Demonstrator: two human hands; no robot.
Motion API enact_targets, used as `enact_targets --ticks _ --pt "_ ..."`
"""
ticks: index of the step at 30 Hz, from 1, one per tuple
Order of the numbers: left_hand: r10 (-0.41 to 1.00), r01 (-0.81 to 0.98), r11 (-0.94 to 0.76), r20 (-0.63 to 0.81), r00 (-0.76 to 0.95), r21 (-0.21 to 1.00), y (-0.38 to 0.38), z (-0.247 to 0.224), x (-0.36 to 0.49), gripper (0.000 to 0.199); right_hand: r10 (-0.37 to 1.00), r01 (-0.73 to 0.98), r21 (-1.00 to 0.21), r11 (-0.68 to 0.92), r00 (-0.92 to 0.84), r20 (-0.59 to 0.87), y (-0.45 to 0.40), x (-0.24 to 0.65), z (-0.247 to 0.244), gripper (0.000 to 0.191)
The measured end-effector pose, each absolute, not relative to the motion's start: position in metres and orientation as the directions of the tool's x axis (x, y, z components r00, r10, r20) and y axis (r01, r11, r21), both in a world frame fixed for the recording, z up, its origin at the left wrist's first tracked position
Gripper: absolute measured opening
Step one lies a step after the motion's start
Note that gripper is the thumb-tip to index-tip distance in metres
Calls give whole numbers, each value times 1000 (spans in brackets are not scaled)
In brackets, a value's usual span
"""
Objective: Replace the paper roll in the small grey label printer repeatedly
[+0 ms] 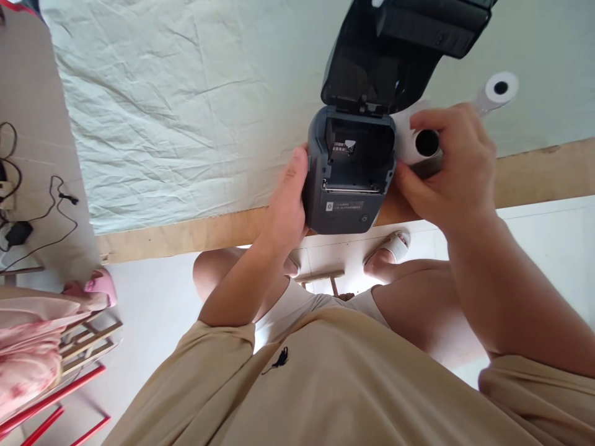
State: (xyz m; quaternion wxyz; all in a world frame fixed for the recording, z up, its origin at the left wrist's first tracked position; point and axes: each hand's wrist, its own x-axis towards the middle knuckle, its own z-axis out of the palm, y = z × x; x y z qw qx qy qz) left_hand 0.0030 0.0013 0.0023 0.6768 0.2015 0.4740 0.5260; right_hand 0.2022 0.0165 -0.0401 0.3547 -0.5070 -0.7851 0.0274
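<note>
A dark grey label printer [346, 214] is held over the table's front edge, its black lid [360, 74] swung up and its paper bay bare inside. My left hand [290, 201] grips the printer's left side, thumb along the casing. Just right of the printer, my right hand [458, 158] has its fingers curled round a white paper roll [409, 139] with a dark hollow core. A second, thinner white roll [501, 88] lies on the cloth beyond my right hand.
A pale green cloth [186, 111] covers the table, with a wooden edge [204, 232] along the front. Black cables and an adapter [19, 233] lie at the far left. Below them stand a wooden rack [88, 344] with pink fabric and red bars [56, 402].
</note>
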Motion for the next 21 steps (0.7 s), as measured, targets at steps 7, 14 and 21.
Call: enact_targets --ticks 7,14,21 --pt "892 -496 402 -450 25 769 2 0 1 48 842 790 -401 464 -253 477 17 209 -42 48" --pt "898 -526 384 -441 19 759 1 3 4 49 881 811 -440 385 -182 437 18 209 -44 55" --pt "902 -532 374 -432 18 759 0 3 4 47 876 762 -480 434 -234 421 16 207 -42 72"
